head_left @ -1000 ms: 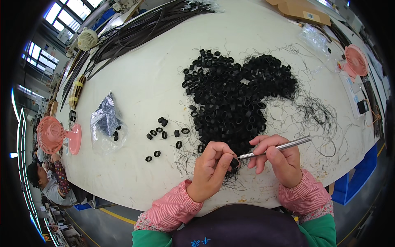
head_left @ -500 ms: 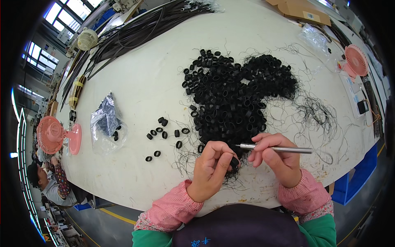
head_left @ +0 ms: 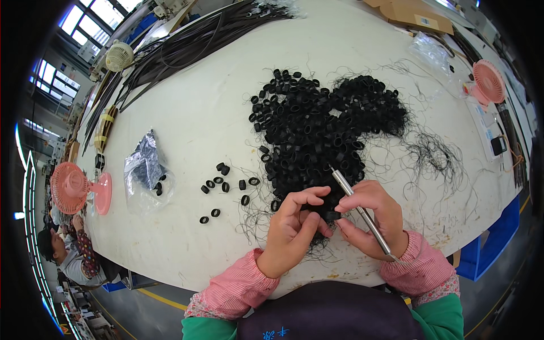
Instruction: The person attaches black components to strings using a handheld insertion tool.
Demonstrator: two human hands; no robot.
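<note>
My right hand (head_left: pixel 377 218) grips a silver pen-shaped tool (head_left: pixel 371 225), its thin tip angled up and away over the pile. Its thumb and a fingertip also meet at a small black ring (head_left: pixel 331 216). From the other side my left hand (head_left: pixel 292 226) has its fingers curled at the same ring, thumb bent inward and forefinger raised. Just beyond both hands lies a large heap of black rings (head_left: pixel 311 136), short bands with oval openings. Thin black threads (head_left: pixel 320 245) hang and lie below the fingers.
Several loose rings (head_left: pixel 225 187) and a clear bag with a silvery pouch (head_left: pixel 148 164) lie left. Thread tangles (head_left: pixel 433 156) spread right. Pink fans (head_left: pixel 71 187) stand at both sides. Long black strips (head_left: pixel 187 42) lie far left, a cardboard box (head_left: pixel 408 14) far right. A person (head_left: pixel 73 252) sits left.
The tool has swung from nearly level to a steep slant, its tip now pointing away from me. My right fingers have come to the black ring, and my left fingers have opened somewhat.
</note>
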